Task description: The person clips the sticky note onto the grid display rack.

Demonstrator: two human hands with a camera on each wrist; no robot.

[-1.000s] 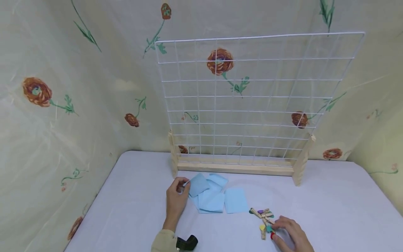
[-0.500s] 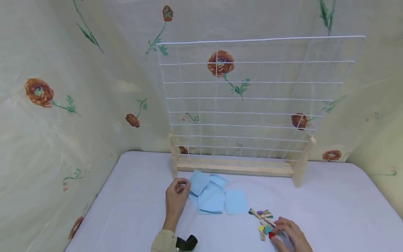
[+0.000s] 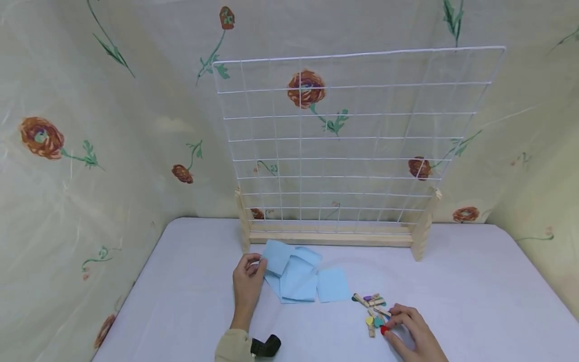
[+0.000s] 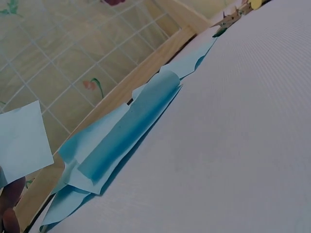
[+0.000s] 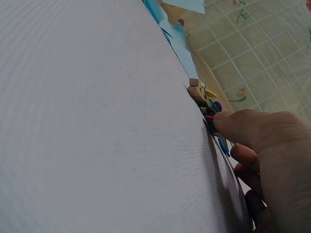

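In the head view my left hand (image 3: 249,286) pinches one corner of a light-blue square paper sheet (image 3: 276,256) between thumb and fingers. That sheet (image 4: 24,141) stands raised above the pile in the left wrist view. Beneath and beside it lie several more blue sheets (image 3: 298,284), some curled, with a single flat square (image 3: 333,285) at their right. My right hand (image 3: 416,332) is at a small heap of wooden clothespins (image 3: 373,303), its thumb and a finger pinching one with a red ornament (image 3: 384,330). The thumb partly hides that clothespin in the right wrist view.
Behind the sheets stands a white wire grid (image 3: 334,151) in a wooden base (image 3: 330,239). A white-covered table (image 3: 194,291) lies under everything. Flower-patterned cloth (image 3: 113,191) hangs around the back and sides. A black device (image 3: 267,347) is strapped at the left wrist.
My left hand has tilted its blue sheet up and away from the pile. My right hand stays at the clothespins with small finger shifts. The head view has shifted slightly.
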